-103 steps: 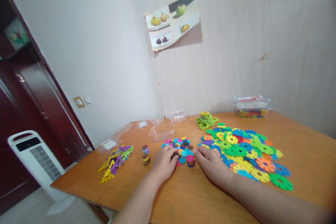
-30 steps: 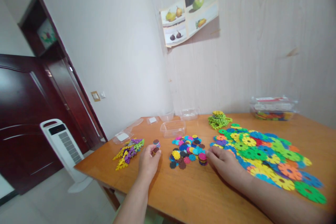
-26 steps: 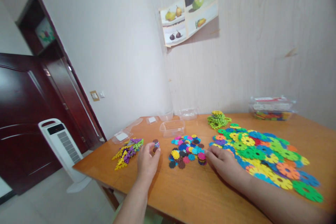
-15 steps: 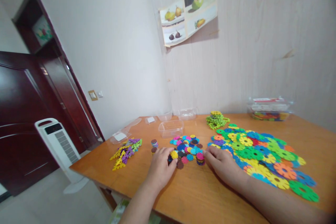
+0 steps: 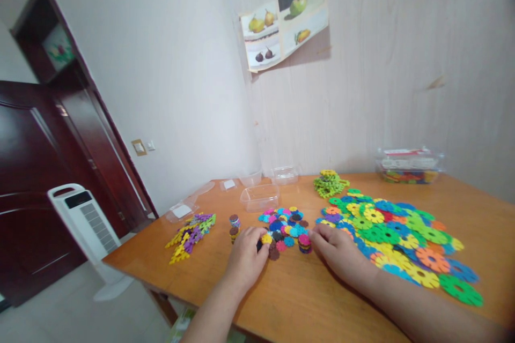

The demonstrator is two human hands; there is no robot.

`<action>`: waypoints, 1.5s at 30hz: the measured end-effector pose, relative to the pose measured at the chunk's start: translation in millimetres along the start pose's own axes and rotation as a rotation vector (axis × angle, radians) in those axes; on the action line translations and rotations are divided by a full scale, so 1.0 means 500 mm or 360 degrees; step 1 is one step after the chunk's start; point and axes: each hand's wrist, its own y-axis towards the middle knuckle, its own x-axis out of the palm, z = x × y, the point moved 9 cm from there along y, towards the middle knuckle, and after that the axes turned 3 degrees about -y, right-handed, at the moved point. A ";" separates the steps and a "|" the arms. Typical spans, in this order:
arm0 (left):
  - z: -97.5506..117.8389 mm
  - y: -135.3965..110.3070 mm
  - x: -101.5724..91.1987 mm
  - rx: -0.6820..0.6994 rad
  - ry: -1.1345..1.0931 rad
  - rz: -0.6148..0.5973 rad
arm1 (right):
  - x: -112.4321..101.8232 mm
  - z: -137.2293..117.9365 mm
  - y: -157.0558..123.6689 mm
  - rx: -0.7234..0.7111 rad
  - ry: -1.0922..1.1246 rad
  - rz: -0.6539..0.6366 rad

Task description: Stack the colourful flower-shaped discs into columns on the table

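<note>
While I watch from far off through the head camera, the left grip arches over the near-left edge of the small discs, thumb and finger apart around a dark piece; whether they pinch it, I can't tell. To the right of that grip, the right grip has its fingers bunched against or just beside a short pink-topped stack (the contact itself is hidden from me), and I can't see whether they clasp anything. I'd judge the step in hand to be picking at the small discs with the left grip. To my mind the next move calls for a light fingertip pinch there, since the discs lie flat and overlap on the worktop, and for a steady right grip, lest it knock the stack. Just beyond the left grip stand two more little stacks.
</note>
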 end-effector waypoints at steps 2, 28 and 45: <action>0.006 -0.001 -0.001 0.0017 0.0034 0.0004 | 0.001 0.003 0.000 0.0001 0.0002 0.0000; 0.015 -0.041 -0.050 0.0038 0.0246 0.0052 | -0.010 0.012 0.004 -0.0042 0.0045 0.0133; 0.008 -0.024 -0.036 0.0043 0.0111 0.0110 | -0.006 0.006 0.001 0.0022 0.0008 0.0048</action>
